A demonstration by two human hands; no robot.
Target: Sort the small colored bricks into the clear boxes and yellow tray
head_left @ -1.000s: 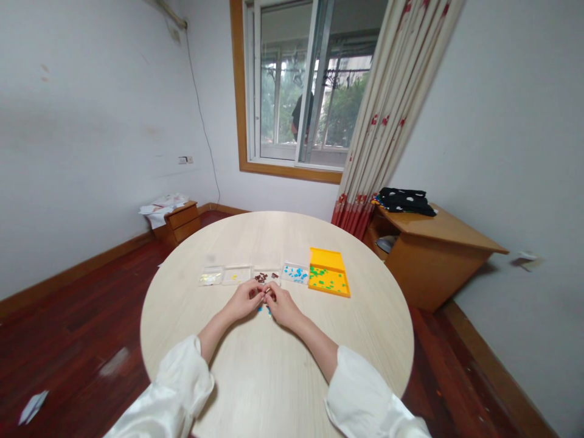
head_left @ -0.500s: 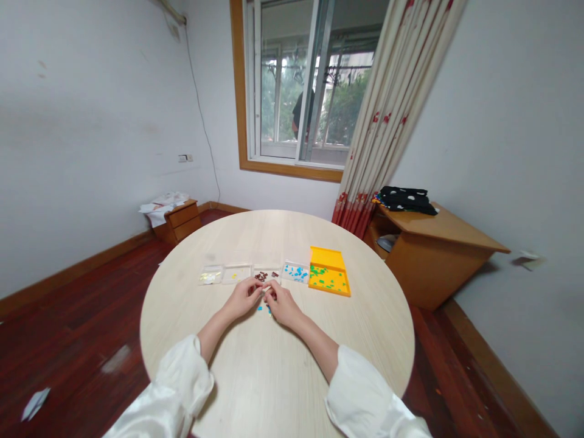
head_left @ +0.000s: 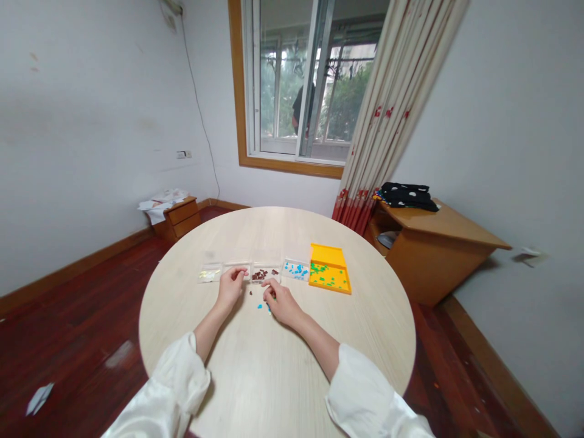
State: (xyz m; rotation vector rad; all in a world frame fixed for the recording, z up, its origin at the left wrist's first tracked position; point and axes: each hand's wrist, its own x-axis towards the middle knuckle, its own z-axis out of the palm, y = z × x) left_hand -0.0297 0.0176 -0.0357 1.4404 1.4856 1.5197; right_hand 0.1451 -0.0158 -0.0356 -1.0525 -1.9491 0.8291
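On the round table, my left hand is over the near part of a clear tray, its thumb and fingers brought together; anything between them is too small to make out. My right hand rests to its right with curled fingers, and what they hold, if anything, is hidden. Small blue pieces lie just left of my right hand, with a dark brown piece between the hands. Beyond them stand a clear tray of brown pieces, one of blue pieces, one of pale yellow pieces, and an open yellow box with green pieces.
The pale round table fills the middle. A wooden desk with folded black cloth stands at the right. Papers lie on a small cabinet at the left. Beyond the window a dark figure is partly visible.
My left hand has moved away from my right hand, up and left to the clear tray. My right hand has barely moved. The brown piece between the hands now shows.
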